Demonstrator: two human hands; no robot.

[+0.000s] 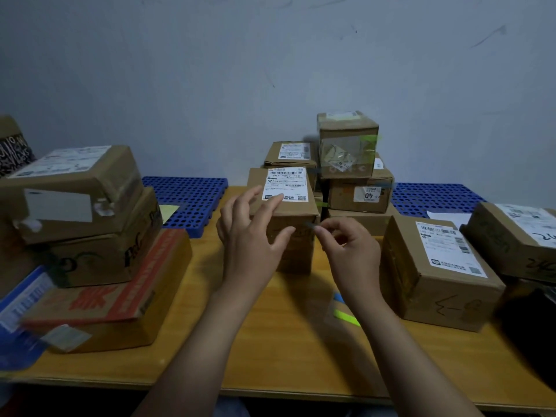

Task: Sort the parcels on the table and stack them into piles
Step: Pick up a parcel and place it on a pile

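Left hand (252, 233) spread open, empty, fingertips at labelled parcel (301, 257) just ahead. Right hand (349, 245) half-curled at parcel's right corner; can't tell if pinching anything. Likely pick-up step: next needs both sides gripped, then lift to back stack (358, 194) beyond.

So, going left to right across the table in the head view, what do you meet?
Left pile of parcels → left hand → upright labelled parcel → right hand, pinching a small dark strip → flat labelled parcel → scribbled parcel at the right edge.
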